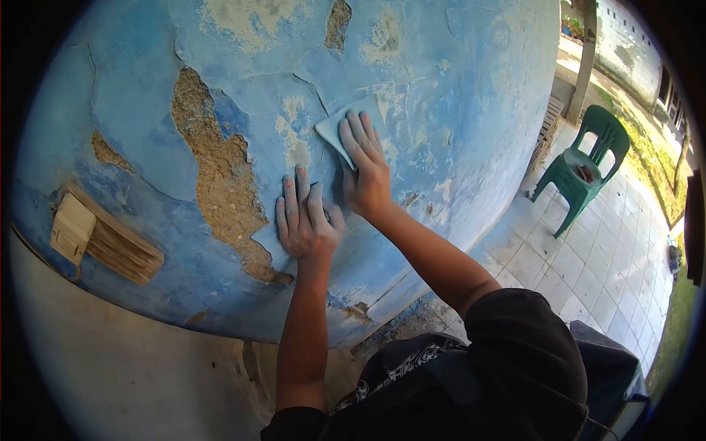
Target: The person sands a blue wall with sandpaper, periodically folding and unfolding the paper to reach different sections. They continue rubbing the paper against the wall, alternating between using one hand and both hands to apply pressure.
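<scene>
My right hand (368, 165) presses a pale blue-white sheet (332, 126), which looks like sandpaper, flat against the blue wall (279, 66). Its fingers lie over the sheet, and the thumb is mostly hidden. Lower and to the left, my left hand (309, 220) rests on the wall with the fingers spread and nothing in it. Pale dust coats the fingers of both hands. Beside my left hand is a long patch of bare brown plaster (220, 176) where the paint has broken away. Thin cracks and whitish worn spots surround the sheet.
At the lower left, a light-coloured switch box (72, 228) is mounted by a wooden block (125, 251). A green plastic chair (581, 173) stands on the tiled floor (566, 268) to the right. A wooden post (583, 66) rises behind it.
</scene>
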A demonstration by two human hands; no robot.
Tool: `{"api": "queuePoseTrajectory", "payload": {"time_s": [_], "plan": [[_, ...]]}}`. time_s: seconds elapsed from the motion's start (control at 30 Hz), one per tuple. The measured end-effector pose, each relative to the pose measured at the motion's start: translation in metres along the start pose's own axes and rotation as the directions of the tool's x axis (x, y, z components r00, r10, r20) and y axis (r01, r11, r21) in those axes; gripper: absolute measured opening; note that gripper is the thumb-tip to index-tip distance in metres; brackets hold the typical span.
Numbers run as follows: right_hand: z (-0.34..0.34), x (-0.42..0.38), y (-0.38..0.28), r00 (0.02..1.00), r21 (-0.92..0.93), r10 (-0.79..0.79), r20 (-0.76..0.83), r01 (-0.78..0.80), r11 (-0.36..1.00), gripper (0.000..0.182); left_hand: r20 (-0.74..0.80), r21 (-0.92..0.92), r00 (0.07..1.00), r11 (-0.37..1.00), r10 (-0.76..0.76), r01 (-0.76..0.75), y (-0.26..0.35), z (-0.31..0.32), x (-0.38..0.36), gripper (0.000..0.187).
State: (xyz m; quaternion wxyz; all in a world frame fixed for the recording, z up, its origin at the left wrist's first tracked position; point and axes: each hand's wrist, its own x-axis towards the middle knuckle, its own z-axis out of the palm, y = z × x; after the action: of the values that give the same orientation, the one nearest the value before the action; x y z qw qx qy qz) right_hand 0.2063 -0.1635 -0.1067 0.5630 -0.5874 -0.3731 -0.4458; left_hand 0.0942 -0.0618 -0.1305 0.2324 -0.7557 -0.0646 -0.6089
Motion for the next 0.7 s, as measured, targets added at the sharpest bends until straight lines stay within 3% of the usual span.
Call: {"api": "queuePoseTrajectory", "payload": {"time_s": [0.03, 0.1, 0.17, 0.23, 0.3, 0.37, 0.43, 0.53, 0.63, 0.7], "plan": [[-0.014, -0.024, 0.015, 0.990, -0.021, -0.027, 0.137, 0.030, 0.999, 0.050, 0.007, -0.009, 1.000, 1.000, 0.009, -0.009, -0.001, -0.002, -0.002, 0.023], [-0.032, -0.027, 0.063, 0.999, -0.069, -0.032, 0.006, 0.032, 0.997, 0.059, 0.004, -0.003, 1.000, 1.000, 0.016, -0.016, 0.000, -0.002, -0.005, 0.023], [-0.044, 0.016, 0.085, 0.968, -0.087, 0.128, -0.215, -0.149, 0.985, 0.050, -0.020, 0.003, 1.000, 1.000, 0.011, -0.011, -0.001, 0.002, -0.002, 0.023], [-0.034, 0.051, 0.075, 0.907, -0.079, 0.242, -0.344, -0.284, 0.955, 0.052, -0.033, 0.001, 0.999, 1.000, 0.009, -0.009, 0.000, 0.004, -0.003, 0.022], [-0.008, 0.046, 0.034, 0.903, -0.009, 0.218, -0.370, -0.239, 0.971, 0.047, -0.020, -0.005, 1.000, 1.000, 0.002, -0.002, 0.002, -0.001, -0.005, 0.022], [-0.008, -0.004, 0.010, 0.999, -0.016, 0.039, -0.019, -0.040, 0.999, 0.054, -0.028, 0.003, 1.000, 1.000, 0.006, -0.006, -0.001, 0.002, 0.003, 0.022], [-0.029, -0.042, 0.042, 0.981, -0.076, -0.085, 0.172, 0.099, 0.992, 0.060, -0.019, -0.007, 1.000, 1.000, 0.009, -0.009, 0.001, -0.002, 0.000, 0.022], [-0.039, -0.017, 0.077, 0.986, -0.125, 0.031, -0.164, -0.052, 0.991, 0.046, -0.054, 0.002, 0.998, 1.000, 0.024, -0.024, 0.000, 0.005, -0.004, 0.020], [-0.007, 0.029, 0.054, 0.910, -0.093, 0.123, -0.397, -0.173, 0.980, 0.050, -0.016, 0.005, 1.000, 1.000, 0.010, -0.010, 0.002, 0.001, -0.001, 0.020], [0.004, 0.028, 0.020, 0.947, -0.050, 0.076, -0.311, -0.097, 0.994, 0.055, -0.016, -0.002, 1.000, 1.000, 0.001, -0.001, 0.002, 0.001, -0.004, 0.020]]}}
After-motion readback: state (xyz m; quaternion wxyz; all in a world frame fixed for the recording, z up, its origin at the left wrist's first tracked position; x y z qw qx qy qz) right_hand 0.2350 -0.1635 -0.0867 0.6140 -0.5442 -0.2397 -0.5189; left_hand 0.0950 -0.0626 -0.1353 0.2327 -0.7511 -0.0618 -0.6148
